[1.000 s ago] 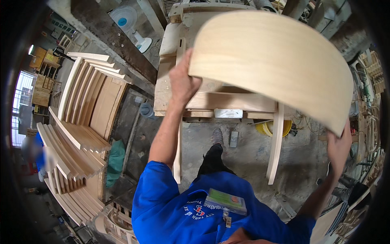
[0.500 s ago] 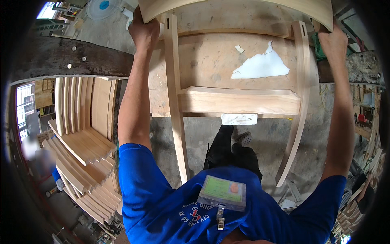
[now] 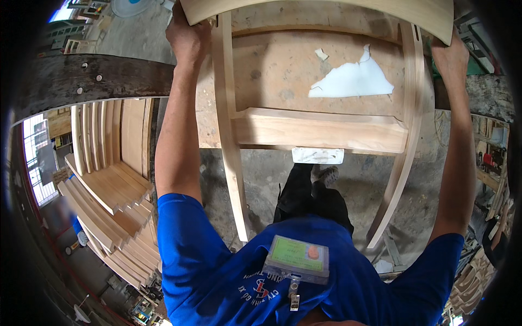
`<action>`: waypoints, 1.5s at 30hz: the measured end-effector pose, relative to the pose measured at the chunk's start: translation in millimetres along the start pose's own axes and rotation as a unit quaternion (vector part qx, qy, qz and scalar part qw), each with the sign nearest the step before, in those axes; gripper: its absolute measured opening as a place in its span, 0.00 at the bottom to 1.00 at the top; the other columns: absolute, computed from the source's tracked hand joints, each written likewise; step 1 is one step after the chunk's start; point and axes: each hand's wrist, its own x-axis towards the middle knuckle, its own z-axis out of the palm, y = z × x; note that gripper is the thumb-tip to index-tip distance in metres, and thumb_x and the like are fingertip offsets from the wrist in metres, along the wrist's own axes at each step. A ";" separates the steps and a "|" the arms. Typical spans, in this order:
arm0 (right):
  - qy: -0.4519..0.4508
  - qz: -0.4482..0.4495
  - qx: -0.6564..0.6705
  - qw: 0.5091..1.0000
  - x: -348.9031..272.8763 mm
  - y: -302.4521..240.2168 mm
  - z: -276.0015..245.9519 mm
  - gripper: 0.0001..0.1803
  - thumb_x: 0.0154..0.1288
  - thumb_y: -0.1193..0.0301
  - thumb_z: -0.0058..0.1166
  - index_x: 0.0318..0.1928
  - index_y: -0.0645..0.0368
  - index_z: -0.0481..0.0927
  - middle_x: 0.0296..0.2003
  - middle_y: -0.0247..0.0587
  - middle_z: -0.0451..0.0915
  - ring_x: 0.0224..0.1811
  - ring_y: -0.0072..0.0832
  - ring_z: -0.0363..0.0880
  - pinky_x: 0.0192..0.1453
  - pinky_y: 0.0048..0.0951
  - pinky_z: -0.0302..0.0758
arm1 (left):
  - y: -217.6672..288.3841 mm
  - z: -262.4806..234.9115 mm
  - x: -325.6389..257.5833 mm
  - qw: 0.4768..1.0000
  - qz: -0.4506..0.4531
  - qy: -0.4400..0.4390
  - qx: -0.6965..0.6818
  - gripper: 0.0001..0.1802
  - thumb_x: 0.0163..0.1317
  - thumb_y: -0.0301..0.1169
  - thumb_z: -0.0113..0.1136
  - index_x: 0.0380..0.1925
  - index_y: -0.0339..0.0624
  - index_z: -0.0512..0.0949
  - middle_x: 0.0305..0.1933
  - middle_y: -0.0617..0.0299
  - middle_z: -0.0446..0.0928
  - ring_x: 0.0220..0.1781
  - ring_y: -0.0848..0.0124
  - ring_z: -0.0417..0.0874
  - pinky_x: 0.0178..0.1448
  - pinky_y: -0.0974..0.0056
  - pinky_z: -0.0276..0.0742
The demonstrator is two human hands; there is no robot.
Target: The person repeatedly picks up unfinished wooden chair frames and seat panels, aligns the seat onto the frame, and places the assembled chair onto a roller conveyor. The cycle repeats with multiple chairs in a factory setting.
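Note:
A pale wooden chair frame [image 3: 321, 130] lies in front of me, with two long curved legs joined by a flat cross rail. At its far end is a broad curved wooden back rail [image 3: 321, 7], partly cut off by the top of the picture. My left hand [image 3: 187, 37] is closed around the left end of that rail, by the top of the left leg [image 3: 224, 98]. At the opposite end, my right hand [image 3: 450, 57] grips the rail near the right leg [image 3: 411, 81]. Most fingers of both hands are hidden behind the wood.
Beneath the frame is a worn wooden work board [image 3: 272, 70] bearing a torn white foam sheet [image 3: 353, 79] and a small scrap [image 3: 321, 54]. A white block [image 3: 318, 156] sits at its near edge. Dark beams [image 3: 119, 79] flank it; curved wooden parts [image 3: 109, 217] are stacked at left.
The back rail and both hands now appear slightly larger and wider apart, and the chair frame has shifted a little over the board. Both hands keep their hold on the rail ends.

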 end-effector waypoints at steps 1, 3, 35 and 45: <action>-0.001 -0.002 -0.002 1.000 -0.5 -0.9 1.1 0.25 0.67 0.57 0.55 0.60 0.56 0.80 0.52 0.63 0.83 0.56 0.64 0.79 0.59 0.52 0.78 | -0.9 -0.7 -1.1 1.000 0.012 -0.003 0.018 0.22 0.67 0.34 0.59 0.60 0.40 0.77 0.44 0.40 0.86 0.50 0.39 0.87 0.50 0.47 0.84; -0.002 -0.001 0.009 1.000 -3.6 -2.9 3.4 0.24 0.68 0.57 0.55 0.61 0.54 0.80 0.51 0.61 0.84 0.56 0.63 0.80 0.60 0.51 0.79 | -3.1 -2.4 -2.1 0.998 0.035 -0.010 0.054 0.22 0.67 0.34 0.60 0.60 0.40 0.77 0.44 0.39 0.86 0.50 0.39 0.87 0.50 0.47 0.85; -0.005 -0.076 0.100 0.992 13.8 -24.6 12.3 0.22 0.67 0.68 0.59 0.60 0.60 0.80 0.52 0.60 0.85 0.59 0.54 0.83 0.60 0.45 0.80 | -37.5 13.3 -19.0 0.992 -0.037 -0.018 0.123 0.33 0.74 0.53 0.57 0.68 0.42 0.73 0.46 0.42 0.86 0.49 0.47 0.90 0.51 0.47 0.85; -0.096 0.043 0.088 0.991 9.3 8.9 31.6 0.23 0.65 0.58 0.62 0.48 0.67 0.83 0.38 0.56 0.89 0.40 0.40 0.92 0.47 0.40 0.85 | -41.8 23.3 -17.1 0.991 -0.038 -0.020 0.128 0.30 0.75 0.52 0.55 0.69 0.48 0.74 0.49 0.39 0.85 0.53 0.42 0.87 0.53 0.47 0.85</action>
